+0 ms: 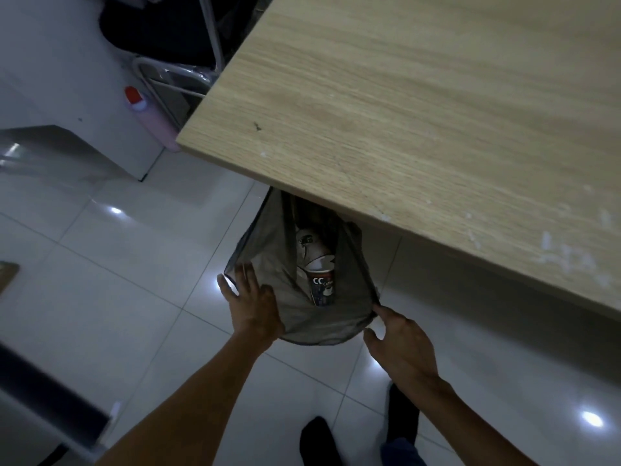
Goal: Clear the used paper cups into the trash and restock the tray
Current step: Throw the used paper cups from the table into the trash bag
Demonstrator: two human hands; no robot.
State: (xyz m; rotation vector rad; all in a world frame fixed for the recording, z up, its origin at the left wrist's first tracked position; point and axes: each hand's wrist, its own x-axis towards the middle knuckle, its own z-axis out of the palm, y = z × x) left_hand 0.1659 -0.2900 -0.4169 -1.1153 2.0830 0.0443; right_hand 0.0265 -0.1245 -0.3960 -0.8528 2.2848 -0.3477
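Fingers (381,311) on trash bag (285,290) rim

Grey bag (268,270) — inside, a dark cup (322,286) with white lettering, and a white cup (311,245). Pale wood-grain table (420,112), white-flecked; glossy white tiles (117,264); pink bottle (153,121) — red cap.

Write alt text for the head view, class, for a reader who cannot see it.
Two bare hands work a grey trash bag under a wooden table: the left hand presses its side, the right hand pinches its rim. Paper cups lie inside.
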